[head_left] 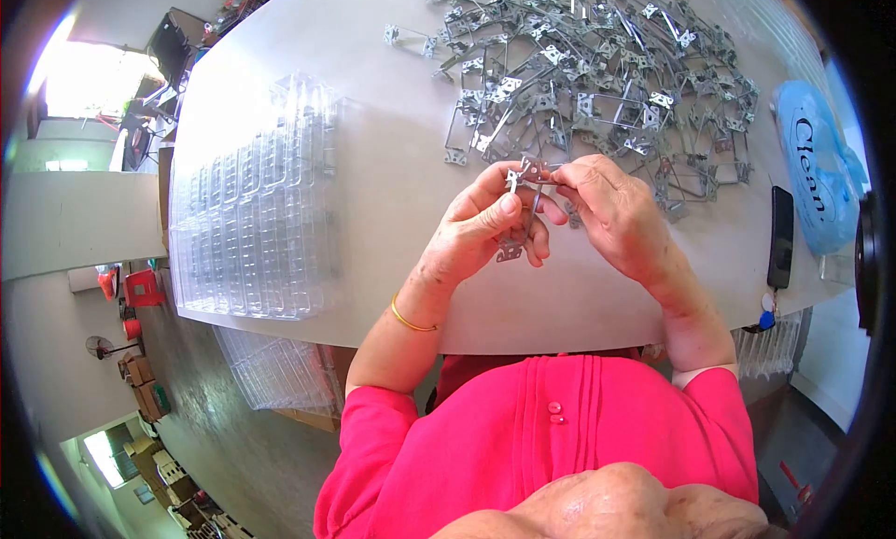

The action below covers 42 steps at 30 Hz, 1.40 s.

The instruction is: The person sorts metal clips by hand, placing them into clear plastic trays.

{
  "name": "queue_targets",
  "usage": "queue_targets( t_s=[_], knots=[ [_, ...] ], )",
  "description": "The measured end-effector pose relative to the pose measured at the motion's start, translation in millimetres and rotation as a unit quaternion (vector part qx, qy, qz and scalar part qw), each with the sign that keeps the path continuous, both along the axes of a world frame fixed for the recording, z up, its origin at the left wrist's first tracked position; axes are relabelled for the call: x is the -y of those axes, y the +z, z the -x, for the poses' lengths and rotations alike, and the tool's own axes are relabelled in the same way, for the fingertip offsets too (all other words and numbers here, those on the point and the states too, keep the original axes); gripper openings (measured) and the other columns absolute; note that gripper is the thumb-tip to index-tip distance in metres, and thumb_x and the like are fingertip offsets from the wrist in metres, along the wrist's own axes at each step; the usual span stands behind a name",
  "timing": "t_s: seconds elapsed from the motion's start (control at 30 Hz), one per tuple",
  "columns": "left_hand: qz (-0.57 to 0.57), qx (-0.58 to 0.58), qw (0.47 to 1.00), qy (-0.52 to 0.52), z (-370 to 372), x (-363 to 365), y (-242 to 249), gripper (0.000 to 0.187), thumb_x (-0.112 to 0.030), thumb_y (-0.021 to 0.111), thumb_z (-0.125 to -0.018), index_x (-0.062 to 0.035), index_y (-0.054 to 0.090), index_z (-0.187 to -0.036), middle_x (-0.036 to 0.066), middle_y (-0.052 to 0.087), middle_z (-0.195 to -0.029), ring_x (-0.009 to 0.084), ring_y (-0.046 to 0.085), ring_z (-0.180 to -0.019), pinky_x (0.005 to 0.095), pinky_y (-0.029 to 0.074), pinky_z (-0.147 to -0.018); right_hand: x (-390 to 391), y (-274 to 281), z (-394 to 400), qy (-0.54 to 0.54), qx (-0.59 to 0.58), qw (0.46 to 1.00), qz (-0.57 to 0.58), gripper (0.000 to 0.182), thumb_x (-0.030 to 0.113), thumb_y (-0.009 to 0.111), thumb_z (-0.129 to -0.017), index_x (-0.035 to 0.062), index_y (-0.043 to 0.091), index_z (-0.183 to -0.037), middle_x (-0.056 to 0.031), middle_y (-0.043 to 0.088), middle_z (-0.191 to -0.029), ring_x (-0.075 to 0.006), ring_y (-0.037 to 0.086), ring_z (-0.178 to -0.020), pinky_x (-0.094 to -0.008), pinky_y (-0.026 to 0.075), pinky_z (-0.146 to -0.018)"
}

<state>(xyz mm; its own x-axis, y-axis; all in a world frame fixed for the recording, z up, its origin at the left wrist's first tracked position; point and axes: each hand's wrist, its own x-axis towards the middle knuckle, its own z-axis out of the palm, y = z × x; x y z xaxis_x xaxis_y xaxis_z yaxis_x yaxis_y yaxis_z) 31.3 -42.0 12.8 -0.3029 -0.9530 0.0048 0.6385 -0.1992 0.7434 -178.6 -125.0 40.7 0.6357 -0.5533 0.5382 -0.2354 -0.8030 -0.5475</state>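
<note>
Both hands, left hand point(481, 226) and right hand point(611, 208), have fingers pinched on one thin metal bracket point(525, 208) above the surface point(392, 203); I'd worry it bends or slips.

Single head-worn view, looking forward and steeply down over a pink shirt point(551, 427) onto a white table point(392, 166). Close to both hands, held mid-frame. Fisheye lens, curving table edges, dark corners, floor point(233, 436) visible lower left. No second view.
</note>
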Motion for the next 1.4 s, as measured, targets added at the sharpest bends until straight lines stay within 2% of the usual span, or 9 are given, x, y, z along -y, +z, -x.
queue_targets(
  t_s=[0.23, 0.57, 0.73, 0.97, 1.07, 1.17, 1.23, 1.33, 1.4],
  knots=[
    [0.009, 0.033, 0.999, 0.014, 0.6, 0.5, -6.7, 0.045, -0.028, 0.056, -0.106, -0.0070, 0.045, -0.144, 0.025, 0.066, -0.117, 0.0288, 0.071, -0.080, 0.0369, 0.057, -0.069, -3.7, 16.8, 1.6, -0.025, 0.024, 0.999, -0.032, 0.017, -0.002, 0.073, -0.087, 0.0045, 0.067, -0.102, -0.0096, 0.067, -0.083, -0.0289, 0.067, -0.066, -0.0373, 0.052, -0.056],
    [0.017, 0.087, 0.996, 0.011, 4.1, -1.6, -0.1, 0.048, -0.026, 0.065, -0.103, -0.0080, 0.046, -0.143, 0.021, 0.066, -0.116, 0.0237, 0.069, -0.086, 0.0340, 0.055, -0.072, -8.2, 15.4, 0.0, -0.023, 0.013, 0.999, -0.039, 0.012, 0.001, 0.071, -0.089, 0.0061, 0.064, -0.097, -0.0094, 0.067, -0.080, -0.0302, 0.068, -0.068, -0.0387, 0.052, -0.056],
    [0.016, 0.203, 0.979, -0.024, 5.3, -3.1, 9.6, 0.051, -0.025, 0.071, -0.099, -0.0049, 0.048, -0.141, 0.012, 0.067, -0.115, 0.0166, 0.066, -0.094, 0.0287, 0.050, -0.073, -12.3, 17.8, 1.2, -0.003, -0.012, 0.976, -0.219, 0.009, 0.009, 0.065, -0.097, 0.0051, 0.058, -0.093, -0.0150, 0.069, -0.079, -0.0364, 0.068, -0.070, -0.0424, 0.050, -0.058],
    [0.034, 0.203, 0.978, 0.035, 3.3, -3.8, 1.5, 0.051, -0.018, 0.073, -0.097, -0.0067, 0.049, -0.140, 0.017, 0.064, -0.127, 0.0215, 0.065, -0.112, 0.0332, 0.053, -0.081, -9.0, 25.5, 6.8, 0.026, -0.039, 0.961, -0.274, 0.009, 0.010, 0.063, -0.100, 0.0039, 0.057, -0.095, -0.0167, 0.069, -0.078, -0.0388, 0.068, -0.070, -0.0412, 0.049, -0.058],
    [0.050, 0.103, 0.989, 0.091, 3.2, 0.0, -1.7, 0.053, -0.016, 0.074, -0.096, -0.0085, 0.048, -0.141, 0.019, 0.059, -0.138, 0.0290, 0.062, -0.124, 0.0404, 0.051, -0.099, -4.1, 22.1, 7.1, 0.008, -0.062, 0.967, -0.248, 0.011, 0.011, 0.062, -0.101, 0.0035, 0.057, -0.096, -0.0145, 0.068, -0.075, -0.0325, 0.070, -0.067, -0.0380, 0.050, -0.058],
    [0.112, 0.059, 0.979, 0.163, 0.7, 4.0, -3.1, 0.055, -0.014, 0.076, -0.093, -0.0099, 0.046, -0.139, 0.022, 0.054, -0.146, 0.0381, 0.050, -0.139, 0.0535, 0.033, -0.121, -3.5, 15.8, 3.2, -0.025, -0.029, 0.924, -0.380, 0.013, 0.015, 0.061, -0.104, 0.0036, 0.057, -0.098, -0.0086, 0.070, -0.080, -0.0195, 0.071, -0.070, -0.0330, 0.052, -0.061],
    [0.118, 0.056, 0.977, 0.166, 2.5, 3.9, -1.3, 0.055, -0.013, 0.076, -0.093, -0.0102, 0.046, -0.139, 0.023, 0.052, -0.148, 0.0379, 0.048, -0.140, 0.0536, 0.033, -0.121, -5.4, 9.4, -1.7, 0.003, 0.052, 0.884, -0.465, 0.013, 0.017, 0.059, -0.106, 0.0049, 0.058, -0.100, -0.0028, 0.069, -0.087, -0.0102, 0.068, -0.077, -0.0276, 0.054, -0.066],
    [0.130, 0.054, 0.975, 0.173, 5.7, 3.6, -2.5, 0.055, -0.013, 0.077, -0.092, -0.0101, 0.045, -0.138, 0.024, 0.048, -0.151, 0.0372, 0.045, -0.143, 0.0534, 0.033, -0.121, -6.3, -0.4, -6.7, 0.060, 0.124, 0.812, -0.567, 0.009, 0.014, 0.060, -0.105, 0.0061, 0.058, -0.102, -0.0009, 0.067, -0.090, -0.0095, 0.066, -0.080, -0.0255, 0.054, -0.067],
    [0.138, 0.054, 0.973, 0.174, 6.3, 3.9, -4.5, 0.055, -0.013, 0.077, -0.092, -0.0096, 0.045, -0.138, 0.025, 0.047, -0.153, 0.0367, 0.044, -0.144, 0.0531, 0.034, -0.121, -4.9, -5.4, -7.1, 0.045, 0.141, 0.822, -0.550, 0.007, 0.012, 0.062, -0.104, 0.0061, 0.058, -0.103, -0.0005, 0.065, -0.089, -0.0089, 0.066, -0.078, -0.0248, 0.053, -0.066]
  ],
)
